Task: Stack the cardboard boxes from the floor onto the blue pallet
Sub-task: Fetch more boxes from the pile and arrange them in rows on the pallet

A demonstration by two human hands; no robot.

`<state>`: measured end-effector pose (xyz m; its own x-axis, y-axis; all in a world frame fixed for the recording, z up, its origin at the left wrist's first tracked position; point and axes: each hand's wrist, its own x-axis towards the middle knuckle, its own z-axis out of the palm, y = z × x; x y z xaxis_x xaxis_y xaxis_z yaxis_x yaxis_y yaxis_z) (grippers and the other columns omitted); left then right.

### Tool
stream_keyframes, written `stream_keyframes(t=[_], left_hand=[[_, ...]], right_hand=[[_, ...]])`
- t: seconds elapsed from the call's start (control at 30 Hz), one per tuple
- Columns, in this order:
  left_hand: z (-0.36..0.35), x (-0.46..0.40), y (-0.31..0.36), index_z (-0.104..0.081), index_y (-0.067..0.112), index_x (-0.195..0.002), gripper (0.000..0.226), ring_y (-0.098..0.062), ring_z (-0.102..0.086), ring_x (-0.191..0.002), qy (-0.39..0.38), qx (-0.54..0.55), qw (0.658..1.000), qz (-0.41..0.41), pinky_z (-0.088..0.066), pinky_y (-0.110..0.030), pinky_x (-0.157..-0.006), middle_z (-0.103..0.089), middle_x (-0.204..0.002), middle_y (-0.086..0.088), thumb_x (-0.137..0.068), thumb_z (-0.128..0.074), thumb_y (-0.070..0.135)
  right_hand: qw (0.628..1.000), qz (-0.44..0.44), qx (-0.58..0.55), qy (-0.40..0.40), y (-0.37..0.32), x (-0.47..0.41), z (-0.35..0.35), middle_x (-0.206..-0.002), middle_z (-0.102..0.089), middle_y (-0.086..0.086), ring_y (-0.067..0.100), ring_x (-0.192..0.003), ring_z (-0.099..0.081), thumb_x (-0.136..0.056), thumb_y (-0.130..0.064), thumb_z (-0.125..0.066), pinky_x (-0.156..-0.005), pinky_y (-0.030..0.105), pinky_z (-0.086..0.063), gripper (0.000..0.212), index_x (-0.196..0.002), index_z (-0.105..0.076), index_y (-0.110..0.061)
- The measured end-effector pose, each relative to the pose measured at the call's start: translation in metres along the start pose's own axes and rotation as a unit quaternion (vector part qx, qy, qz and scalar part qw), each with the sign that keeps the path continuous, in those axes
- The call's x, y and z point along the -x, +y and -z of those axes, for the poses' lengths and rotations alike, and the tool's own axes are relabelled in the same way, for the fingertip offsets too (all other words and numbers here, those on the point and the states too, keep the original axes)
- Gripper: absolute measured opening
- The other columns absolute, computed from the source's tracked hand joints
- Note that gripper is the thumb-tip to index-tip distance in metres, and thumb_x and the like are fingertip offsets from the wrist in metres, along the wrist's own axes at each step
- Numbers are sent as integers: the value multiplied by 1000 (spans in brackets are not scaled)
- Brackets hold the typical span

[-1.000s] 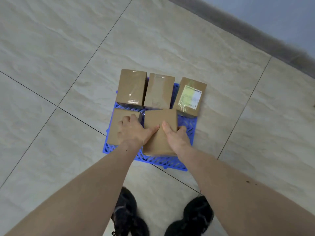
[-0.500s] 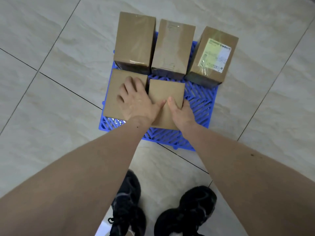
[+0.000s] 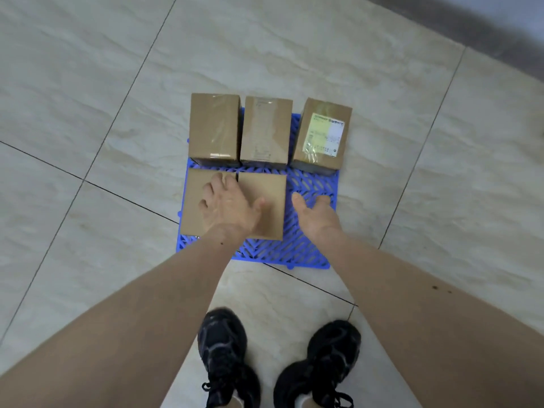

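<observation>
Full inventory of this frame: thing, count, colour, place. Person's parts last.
cardboard boxes: 5, brown, all on the pallet; three in the far row, two in the near row at left and middle.
labelled box: 1 of the five, yellow and white label on top, far right.
blue pallet: 1, blue lattice, on the floor; near right spot bare.
floor: pale marbled tiles with dark joints.
wall base: dark strip, top right.
shoes: 2, black, bottom centre, on the floor.
left hand: fingers spread over the two near boxes.
right hand: fingers relaxed, over the bare pallet, holding nothing.
</observation>
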<state>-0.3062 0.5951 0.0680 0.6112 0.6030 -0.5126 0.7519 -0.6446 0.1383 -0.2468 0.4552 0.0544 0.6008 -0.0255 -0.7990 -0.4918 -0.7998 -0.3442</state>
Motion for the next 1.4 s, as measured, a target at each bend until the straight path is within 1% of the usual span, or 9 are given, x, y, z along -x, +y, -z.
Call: stream_keyframes(t=[0.1, 0.23, 0.33, 0.5, 0.63, 0.87, 1.0, 1.13, 1.4], left_hand=[[29, 24, 27, -36, 10, -137, 71, -30, -34, -129, -19, -6, 999, -32, -33, -45, -100, -38, -142, -10, -88, -53, 57], [68, 55, 67, -35, 11, -135, 66, -29, -42, -126, -41, -9, 996, -76, -38, -44, -97, -48, -134, -10, -90, -48, 57], [97, 76, 98, -40, 12, -130, 60, -30, -49, -122, -69, -28, 991, -113, -38, -45, -99, -55, -129, -9, -92, -44, 59], [136, 106, 170, -45, 14, -123, 52, -32, -55, -112, -74, -38, 979, -184, -43, -43, -91, -59, -120, -9, -93, -44, 57], [145, 137, 238, -45, 9, -127, 57, -34, -55, -113, -56, -59, 968, -239, -44, -44, -91, -59, -121, -13, -94, -43, 55], [105, 207, 355, -46, 13, -127, 52, -29, -52, -118, -77, -58, 948, -302, -42, -44, -96, -57, -124, -6, -94, -43, 54], [67, 253, 423, -47, 16, -129, 52, -27, -51, -120, -93, -49, 946, -308, -41, -44, -99, -56, -126, -4, -94, -44, 53], [32, 297, 495, -47, 15, -129, 52, -26, -51, -119, -108, -40, 943, -313, -42, -44, -97, -56, -126, -5, -94, -45, 53], [-32, 347, 621, -47, 16, -129, 51, -25, -53, -116, -130, -78, 921, -359, -46, -45, -93, -57, -123, -3, -95, -44, 54]], right_hand=[[1000, 1, -3, 26, 3, 25, 47, -145, -45, 16, 32, -131, -44, -98, -53, -42, -102, 35, -36, 69, -145, -32, -5], [999, -4, -15, 50, 11, 62, 111, -139, -50, 16, 31, -127, -48, -99, -52, -39, -98, 33, -37, 64, -143, -38, -6], [996, -20, -41, 81, 17, 89, 159, -139, -52, 14, 30, -129, -47, -99, -51, -40, -101, 32, -35, 62, -143, -40, -7], [987, -22, -98, 123, 35, 127, 232, -137, -52, 13, 30, -128, -47, -100, -50, -38, -100, 33, -35, 61, -142, -40, -6], [979, -20, -135, 154, 59, 143, 284, -137, -52, 15, 30, -127, -48, -100, -51, -38, -100, 33, -37, 60, -140, -42, -6], [977, -12, -138, 162, 142, 146, 378, -137, -53, 14, 31, -127, -48, -99, -53, -39, -98, 33, -37, 61, -138, -45, -5], [976, -22, -137, 171, 208, 141, 442, -136, -54, 14, 31, -125, -49, -100, -52, -38, -97, 33, -38, 61, -137, -46, -5], [974, -38, -141, 174, 276, 134, 496, -133, -55, 13, 30, -122, -51, -99, -53, -38, -92, 31, -38, 60, -134, -48, -5], [960, -89, -190, 187, 384, 109, 583, -134, -54, 14, 31, -122, -50, -99, -53, -38, -96, 36, -39, 60, -135, -46, -6]])
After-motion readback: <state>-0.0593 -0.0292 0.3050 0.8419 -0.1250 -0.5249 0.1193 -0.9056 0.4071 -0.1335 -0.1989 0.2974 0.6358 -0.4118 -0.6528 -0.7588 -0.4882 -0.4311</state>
